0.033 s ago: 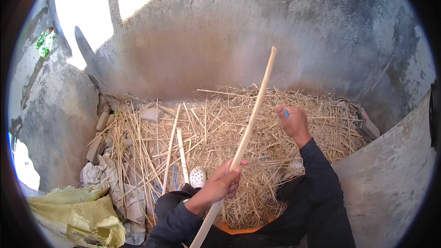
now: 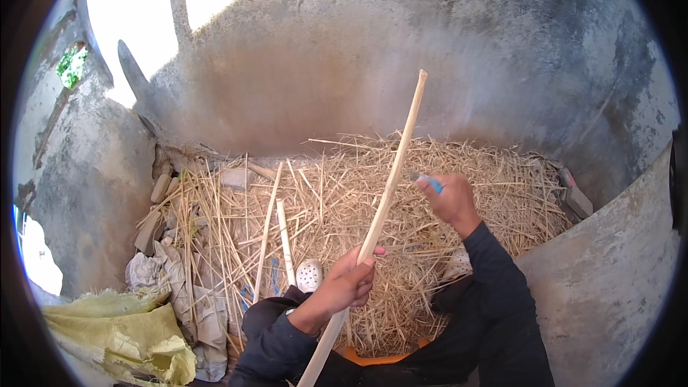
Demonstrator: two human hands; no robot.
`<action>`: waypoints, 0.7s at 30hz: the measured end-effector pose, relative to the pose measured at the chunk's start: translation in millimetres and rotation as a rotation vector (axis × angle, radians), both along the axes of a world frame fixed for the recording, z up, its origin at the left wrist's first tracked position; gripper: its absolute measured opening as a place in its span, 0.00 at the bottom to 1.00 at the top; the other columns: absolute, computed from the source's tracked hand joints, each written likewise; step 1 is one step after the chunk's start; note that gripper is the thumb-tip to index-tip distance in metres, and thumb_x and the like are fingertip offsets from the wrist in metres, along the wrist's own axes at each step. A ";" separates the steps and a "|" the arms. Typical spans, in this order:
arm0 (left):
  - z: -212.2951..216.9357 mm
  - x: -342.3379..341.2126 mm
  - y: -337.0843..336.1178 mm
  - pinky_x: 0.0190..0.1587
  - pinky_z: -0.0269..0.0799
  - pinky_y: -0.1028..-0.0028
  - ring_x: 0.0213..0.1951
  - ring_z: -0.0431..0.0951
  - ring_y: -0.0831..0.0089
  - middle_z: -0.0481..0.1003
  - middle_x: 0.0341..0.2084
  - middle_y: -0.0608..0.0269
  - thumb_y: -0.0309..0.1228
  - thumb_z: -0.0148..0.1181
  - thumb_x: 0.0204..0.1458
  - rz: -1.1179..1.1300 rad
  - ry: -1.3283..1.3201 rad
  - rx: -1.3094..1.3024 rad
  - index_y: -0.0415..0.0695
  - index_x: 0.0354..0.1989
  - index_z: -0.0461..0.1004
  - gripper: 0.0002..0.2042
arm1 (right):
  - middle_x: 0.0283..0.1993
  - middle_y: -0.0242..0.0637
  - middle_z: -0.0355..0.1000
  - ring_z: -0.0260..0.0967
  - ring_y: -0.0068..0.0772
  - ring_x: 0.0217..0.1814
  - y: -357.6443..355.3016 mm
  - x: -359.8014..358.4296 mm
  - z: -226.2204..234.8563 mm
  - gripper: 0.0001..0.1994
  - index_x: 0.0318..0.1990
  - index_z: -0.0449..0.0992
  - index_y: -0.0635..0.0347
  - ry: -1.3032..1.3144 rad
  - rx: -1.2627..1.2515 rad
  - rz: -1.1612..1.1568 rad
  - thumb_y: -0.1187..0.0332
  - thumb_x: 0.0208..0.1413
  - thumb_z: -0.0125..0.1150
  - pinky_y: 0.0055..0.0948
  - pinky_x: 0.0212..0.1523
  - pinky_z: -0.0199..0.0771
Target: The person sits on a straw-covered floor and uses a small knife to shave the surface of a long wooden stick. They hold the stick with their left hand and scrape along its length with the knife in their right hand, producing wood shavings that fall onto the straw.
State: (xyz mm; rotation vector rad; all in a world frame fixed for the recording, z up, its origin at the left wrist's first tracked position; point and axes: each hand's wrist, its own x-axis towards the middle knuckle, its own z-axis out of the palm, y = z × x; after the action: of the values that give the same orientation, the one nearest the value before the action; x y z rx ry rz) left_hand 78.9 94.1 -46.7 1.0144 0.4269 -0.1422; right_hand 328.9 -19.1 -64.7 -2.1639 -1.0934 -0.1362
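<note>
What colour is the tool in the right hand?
The tool shows blue, with a greyish tip; head view.

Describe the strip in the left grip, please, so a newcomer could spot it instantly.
Below the grey wall lies a heap of straw. A long pale bamboo-like strip slants up across it, held in the left grip. Unlike the two pale strips to its left, its tip stands out against the wall.

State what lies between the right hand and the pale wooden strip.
In the head view, a blue tool juts from the right hand toward the pale wooden strip; loose straw shows in the remaining gap.
</note>
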 end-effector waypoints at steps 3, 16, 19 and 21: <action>-5.3 3.6 5.1 0.16 0.49 0.81 0.13 0.49 0.85 0.54 0.17 0.75 0.35 0.39 0.66 -0.009 -0.047 -0.146 0.49 0.56 0.59 0.13 | 0.08 0.36 0.62 0.64 0.37 0.11 5.8 -51.8 -3.6 0.35 0.13 0.73 0.54 -0.202 -0.041 0.207 0.29 0.49 0.50 0.36 0.14 0.61; 11.0 -7.5 -6.8 0.19 0.47 0.83 0.16 0.49 0.87 0.51 0.16 0.79 0.38 0.40 0.67 -0.076 0.066 0.198 0.50 0.58 0.59 0.14 | 0.07 0.34 0.63 0.64 0.32 0.09 11.1 -6.9 7.8 0.38 0.14 0.76 0.54 0.003 -0.075 0.011 0.24 0.46 0.45 0.32 0.13 0.62; 3.0 -13.0 -2.8 0.20 0.53 0.81 0.18 0.54 0.86 0.57 0.19 0.76 0.38 0.41 0.66 -0.028 0.009 0.250 0.46 0.57 0.61 0.15 | 0.07 0.35 0.63 0.64 0.33 0.09 12.0 -44.3 -14.1 0.37 0.15 0.77 0.53 -0.217 -0.134 0.180 0.27 0.49 0.46 0.32 0.13 0.62; -1.0 -12.6 1.1 0.22 0.57 0.80 0.20 0.58 0.84 0.60 0.21 0.75 0.37 0.42 0.65 -0.016 -0.046 0.382 0.43 0.56 0.62 0.15 | 0.08 0.39 0.63 0.66 0.38 0.11 8.8 -66.7 -15.4 0.37 0.14 0.74 0.56 -0.242 -0.066 0.261 0.28 0.50 0.47 0.36 0.15 0.64</action>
State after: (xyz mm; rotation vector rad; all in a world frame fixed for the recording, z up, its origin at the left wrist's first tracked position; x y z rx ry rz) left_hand 66.3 95.3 -47.7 1.3944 0.4123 -0.0516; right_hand 262.2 -10.3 -80.1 -2.0782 -1.5266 -0.2499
